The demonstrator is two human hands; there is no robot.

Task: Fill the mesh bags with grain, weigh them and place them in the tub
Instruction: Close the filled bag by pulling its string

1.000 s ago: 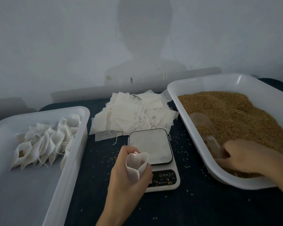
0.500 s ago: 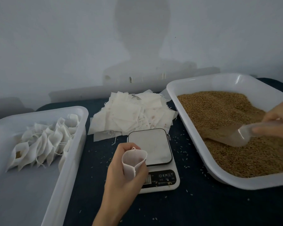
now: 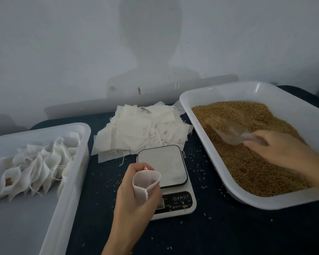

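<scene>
My left hand (image 3: 133, 201) grips a white mesh bag (image 3: 145, 183) upright with its mouth held open, just in front of the white scale (image 3: 164, 166). My right hand (image 3: 280, 148) holds the handle of a clear plastic scoop (image 3: 228, 131), whose bowl lies in the brown grain (image 3: 247, 153) inside the white tray (image 3: 219, 91) on the right. The white tub (image 3: 74, 162) on the left holds several filled bags (image 3: 37, 162) in its far part.
A heap of flat empty mesh bags (image 3: 142, 129) lies behind the scale. Loose grains are scattered over the dark tabletop (image 3: 228, 227). A pale wall stands close behind the table.
My right hand took the scoop from the tray's near edge, lifted it to the right, then swung it back left into the grain. The left hand with the bag stayed nearly still.
</scene>
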